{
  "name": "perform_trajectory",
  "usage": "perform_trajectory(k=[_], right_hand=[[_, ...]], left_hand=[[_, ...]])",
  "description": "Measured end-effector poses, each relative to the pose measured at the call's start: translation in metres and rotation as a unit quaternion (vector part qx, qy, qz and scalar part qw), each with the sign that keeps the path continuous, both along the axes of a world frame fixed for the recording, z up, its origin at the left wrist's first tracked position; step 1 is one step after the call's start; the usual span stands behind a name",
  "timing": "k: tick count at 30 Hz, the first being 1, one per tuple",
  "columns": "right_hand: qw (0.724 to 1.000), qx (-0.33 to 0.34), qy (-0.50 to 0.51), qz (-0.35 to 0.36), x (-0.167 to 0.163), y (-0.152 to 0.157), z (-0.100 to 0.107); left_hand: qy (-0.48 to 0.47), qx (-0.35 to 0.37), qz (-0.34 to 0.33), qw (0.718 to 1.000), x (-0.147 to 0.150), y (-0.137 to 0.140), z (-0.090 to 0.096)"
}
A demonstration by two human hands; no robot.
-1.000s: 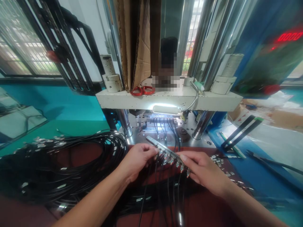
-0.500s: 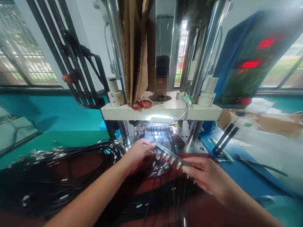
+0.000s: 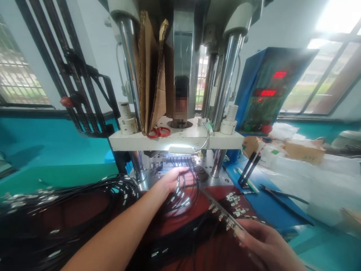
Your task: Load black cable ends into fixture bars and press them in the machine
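Observation:
My left hand is in front of the press's lower mould, palm turned up and fingers stretched out. Black cables run from the mould and loop down across its palm and fingers; they do not look gripped. At lower right, my right hand pinches the near end of a narrow metal bar between thumb and fingers. Several small metal connectors sit along the bar's lower edge. It slants up and left, its far end close to the hanging cables and apart from my left hand.
The press's white plate carries red-handled scissors and folded cardboard. Bundled black cables cover the left side. On the right are pliers, a blue control box and plastic bags.
My left hand has come off the metal bar and opened under the cables. My right hand has drawn the bar down and right, away from the mould. The camera view has shifted.

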State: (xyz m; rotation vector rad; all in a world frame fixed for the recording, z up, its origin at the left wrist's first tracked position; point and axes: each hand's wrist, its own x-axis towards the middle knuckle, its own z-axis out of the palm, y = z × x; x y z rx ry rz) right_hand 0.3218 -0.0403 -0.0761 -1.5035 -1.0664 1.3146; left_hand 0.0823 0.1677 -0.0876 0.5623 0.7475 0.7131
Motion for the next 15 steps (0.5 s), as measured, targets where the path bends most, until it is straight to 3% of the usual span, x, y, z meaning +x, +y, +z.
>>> perform_trajectory(k=[7, 12, 15], right_hand=[[0.995, -0.022, -0.046, 0.08, 0.011, 0.002, -0.003], [0.985, -0.039, -0.101, 0.134, -0.003, 0.033, 0.005], [0.966, -0.001, -0.15, 0.209, -0.017, 0.057, 0.016]], left_hand=[[-0.075, 0.031, 0.038, 0.996, -0.004, 0.0, 0.008], [-0.042, 0.031, 0.024, 0.998, -0.009, 0.003, 0.012], [-0.008, 0.037, 0.018, 0.999, -0.011, 0.0, 0.012]])
